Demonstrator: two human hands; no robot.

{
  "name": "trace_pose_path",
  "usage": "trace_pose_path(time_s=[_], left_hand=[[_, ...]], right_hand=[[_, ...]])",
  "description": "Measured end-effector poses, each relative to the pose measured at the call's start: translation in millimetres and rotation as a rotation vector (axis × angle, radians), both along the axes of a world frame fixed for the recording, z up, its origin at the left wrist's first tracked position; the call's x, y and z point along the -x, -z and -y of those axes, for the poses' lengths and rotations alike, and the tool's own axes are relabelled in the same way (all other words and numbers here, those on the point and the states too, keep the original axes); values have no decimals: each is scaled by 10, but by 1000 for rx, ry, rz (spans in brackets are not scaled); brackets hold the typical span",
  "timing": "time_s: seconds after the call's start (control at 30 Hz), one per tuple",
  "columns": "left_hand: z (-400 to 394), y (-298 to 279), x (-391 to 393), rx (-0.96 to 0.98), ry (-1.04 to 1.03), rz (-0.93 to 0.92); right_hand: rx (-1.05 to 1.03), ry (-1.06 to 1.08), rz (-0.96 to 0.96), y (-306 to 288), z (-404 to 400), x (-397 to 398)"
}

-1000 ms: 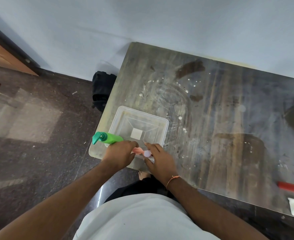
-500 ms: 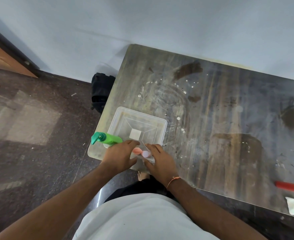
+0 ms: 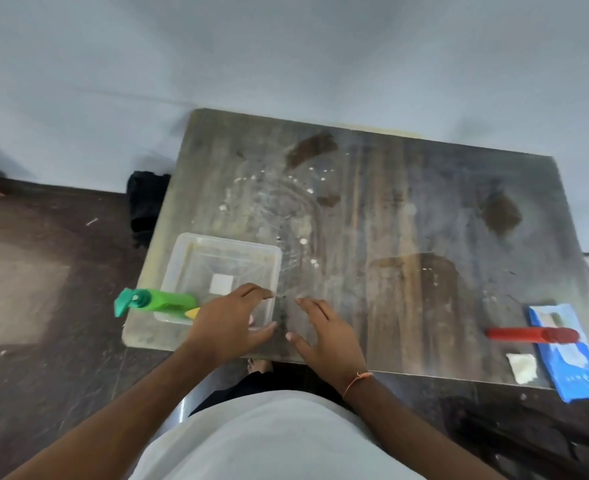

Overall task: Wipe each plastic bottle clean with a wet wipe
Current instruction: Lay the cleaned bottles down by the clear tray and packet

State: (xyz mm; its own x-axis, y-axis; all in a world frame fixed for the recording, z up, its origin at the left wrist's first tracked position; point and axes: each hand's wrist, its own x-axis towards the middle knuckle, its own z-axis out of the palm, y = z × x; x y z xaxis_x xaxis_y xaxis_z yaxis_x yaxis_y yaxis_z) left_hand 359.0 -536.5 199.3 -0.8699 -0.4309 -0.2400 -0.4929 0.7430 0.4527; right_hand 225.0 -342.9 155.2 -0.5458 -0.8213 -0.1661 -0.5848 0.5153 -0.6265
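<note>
A green plastic bottle (image 3: 168,301) with a teal pump top lies across the near left rim of a clear plastic tub (image 3: 182,258). My left hand (image 3: 230,323) hovers over the tub's near right corner with fingers spread and nothing in its grip. My right hand (image 3: 327,337) is just right of the tub over the table, fingers straight, holding nothing. A red bottle (image 3: 532,335) lies at the far right, partly on a blue wet wipe pack (image 3: 563,365). A white wipe (image 3: 521,367) lies beside the pack. The pink bottle is hidden under my left hand.
The worn, stained wooden table (image 3: 390,220) stands against a pale wall. A white square label shows in the tub's bottom. A black bag (image 3: 146,202) sits on the dark floor by the table's left edge.
Both hands have let go of the small pink bottle at the tub's near edge. My right hand has moved right, off the tub. The view swung right, showing the wipe pack.
</note>
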Motion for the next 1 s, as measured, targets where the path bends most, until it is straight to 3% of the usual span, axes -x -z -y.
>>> trace_pose_path(time_s=[0.47,0.77,1.0], left_hand=[[-1329,38,1663,-68,300,-21],[-2647,101,2780,-141,385,-5],[-3483,229,3462,-150,436,87]], right_hand=[[-30,497,45,-70,-1948,954],[-154,625,7,27,-3319,1784],[-192,675,42,130,-3939,2388]])
